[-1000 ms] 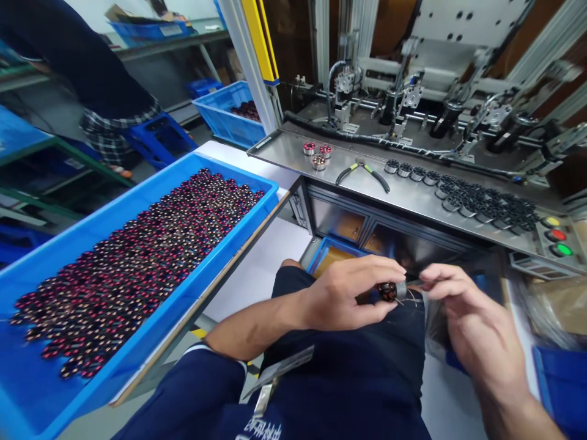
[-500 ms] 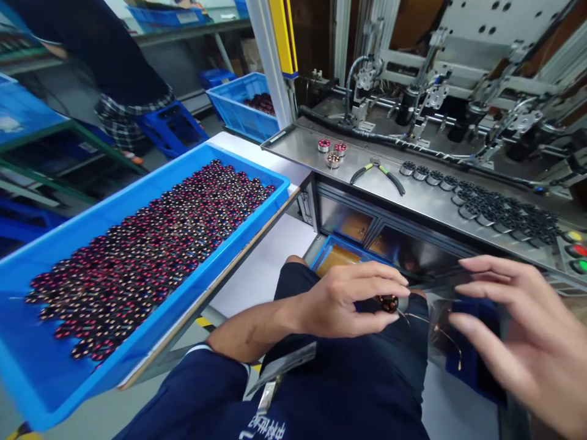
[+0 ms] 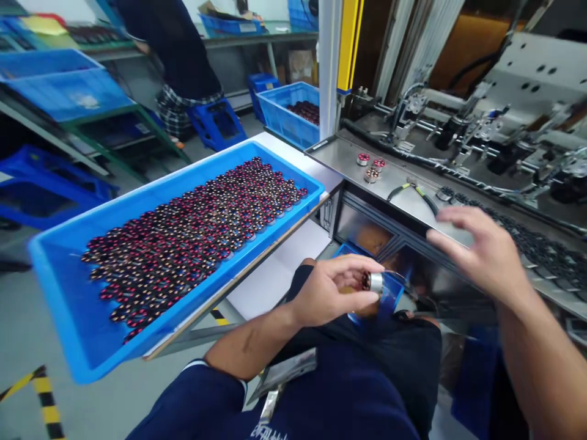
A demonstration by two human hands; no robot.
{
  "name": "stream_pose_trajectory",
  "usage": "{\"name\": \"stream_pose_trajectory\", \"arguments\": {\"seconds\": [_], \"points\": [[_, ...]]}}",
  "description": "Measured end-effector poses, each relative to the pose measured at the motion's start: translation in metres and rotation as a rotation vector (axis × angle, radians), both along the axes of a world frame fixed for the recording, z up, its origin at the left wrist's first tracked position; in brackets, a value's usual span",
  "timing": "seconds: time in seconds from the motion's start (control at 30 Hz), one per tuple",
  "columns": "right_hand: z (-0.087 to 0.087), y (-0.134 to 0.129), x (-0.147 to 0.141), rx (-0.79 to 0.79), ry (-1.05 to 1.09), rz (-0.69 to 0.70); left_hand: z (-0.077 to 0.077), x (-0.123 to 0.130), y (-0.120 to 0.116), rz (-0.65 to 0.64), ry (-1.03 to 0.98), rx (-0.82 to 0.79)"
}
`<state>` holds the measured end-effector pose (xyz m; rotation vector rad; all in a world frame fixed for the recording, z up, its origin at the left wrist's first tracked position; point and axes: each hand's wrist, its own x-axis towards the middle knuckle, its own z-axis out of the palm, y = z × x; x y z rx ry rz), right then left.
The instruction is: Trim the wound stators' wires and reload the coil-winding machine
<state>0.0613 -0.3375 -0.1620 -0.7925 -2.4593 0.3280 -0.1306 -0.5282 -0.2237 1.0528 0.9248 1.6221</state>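
Observation:
My left hand (image 3: 337,287) is closed on a wound motor stator (image 3: 376,282), pinched between thumb and fingers. A silver rim and copper-coloured windings show on it, and a thin wire trails off to the right. Raised over the edge of the metal bench, my right hand (image 3: 481,247) is open, its fingers apart and nothing seen in it. Nearest to its fingertips lie pliers (image 3: 417,190) with green and black handles. To the left, a long blue tray (image 3: 59,287) holds many stators in red, black and copper colours.
Three stators (image 3: 372,175) stand on the metal bench (image 3: 334,156). Rows of black-topped parts (image 3: 527,238) run along its right side, before a machine (image 3: 481,128). A yellow upright bar (image 3: 351,46) rises behind. A person (image 3: 172,49) is at the far left, near a blue stool (image 3: 217,125).
My right hand has moved up and away from the trailing wire towards the pliers. My left hand still holds the stator, now turned with its silver side showing. The view has swung left.

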Motion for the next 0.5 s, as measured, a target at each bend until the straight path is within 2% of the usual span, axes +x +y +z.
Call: {"name": "stream_pose_trajectory", "arguments": {"seconds": [0.07, 0.13, 0.2, 0.3, 0.5], "points": [[-0.014, 0.035, -0.047, -0.031, -0.021, -0.324, -0.005, -0.002, 0.001, 0.06, -0.102, -0.077], [-0.025, 0.059, -0.091, -0.137, -0.137, -0.541, -0.007, -0.002, 0.003, 0.11, -0.157, -0.101], [-0.032, 0.073, -0.121, -0.247, -0.233, -0.687, -0.006, -0.002, 0.003, 0.173, -0.17, -0.092], [-0.035, 0.082, -0.135, -0.339, -0.262, -0.727, -0.003, -0.003, 0.001, 0.235, -0.164, -0.077], [-0.039, 0.095, -0.109, -0.321, -0.084, -0.665, -0.005, -0.002, -0.001, 0.272, -0.169, -0.05]]}}
